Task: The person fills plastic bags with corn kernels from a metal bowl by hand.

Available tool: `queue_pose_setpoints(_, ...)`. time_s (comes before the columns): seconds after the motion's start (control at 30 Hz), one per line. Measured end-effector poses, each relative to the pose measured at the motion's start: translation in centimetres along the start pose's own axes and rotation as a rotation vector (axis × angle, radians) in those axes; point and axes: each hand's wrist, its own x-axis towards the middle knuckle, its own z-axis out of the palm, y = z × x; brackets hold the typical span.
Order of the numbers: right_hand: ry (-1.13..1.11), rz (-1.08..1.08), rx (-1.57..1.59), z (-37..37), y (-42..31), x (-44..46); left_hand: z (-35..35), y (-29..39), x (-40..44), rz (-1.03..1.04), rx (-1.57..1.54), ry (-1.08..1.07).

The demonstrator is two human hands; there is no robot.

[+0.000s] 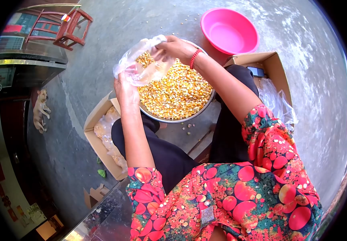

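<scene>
A clear plastic bag (145,76) is held over the left part of a round metal bowl (189,119) full of yellow corn kernels (177,94). Some kernels show inside the bag. My left hand (126,89) grips the bag's lower left edge, its fingers partly behind the plastic. At the bag's upper right, my right hand (178,49) pinches the rim, with a red beaded band on the wrist. The bag's mouth is spread between both hands.
A pink basin (229,32) stands beyond the bowl. A cardboard box with filled bags (108,130) is at the left; another box (278,76) at the right holds plastic bags (274,98) and a phone (256,72). A dog (40,110) lies near a wooden chair (67,30).
</scene>
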Motion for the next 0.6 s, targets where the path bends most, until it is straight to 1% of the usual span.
queue_pose_setpoints(0.03,-0.009,0.069,-0.130,-0.5,0.1,-0.1,-0.1,0.0,-0.2,0.000,0.000,0.001)
queue_pose_setpoints(0.1,-0.019,0.052,-0.153,-1.3,0.8,0.1,0.1,0.3,-0.6,-0.004,0.032,0.080)
queue_pose_setpoints(0.17,-0.087,-0.008,-0.274,-2.0,1.4,0.0,0.6,0.8,-1.3,-0.015,0.025,0.107)
queue_pose_setpoints(0.23,-0.050,0.031,-0.304,-2.0,0.4,-1.2,0.5,0.9,-1.5,-0.025,0.017,0.134)
queue_pose_setpoints(0.3,-0.111,0.056,-0.246,-2.3,0.3,-1.5,-0.1,0.5,-1.3,-0.028,-0.007,0.076)
queue_pose_setpoints(0.43,-0.036,0.082,-0.302,-2.7,0.6,-1.6,-0.9,0.2,-1.0,-0.039,0.039,0.054)
queue_pose_setpoints(0.5,-0.007,0.078,-0.301,-3.0,0.5,-1.8,-1.1,0.2,-1.2,-0.037,0.163,-0.010)
queue_pose_setpoints(0.57,0.019,0.075,-0.300,-3.0,0.6,-1.8,-1.2,0.0,-1.2,0.002,0.196,-0.032)
queue_pose_setpoints(0.6,0.097,-0.062,-0.298,-3.0,0.8,-1.8,-1.1,0.0,-1.3,0.039,0.230,-0.054)
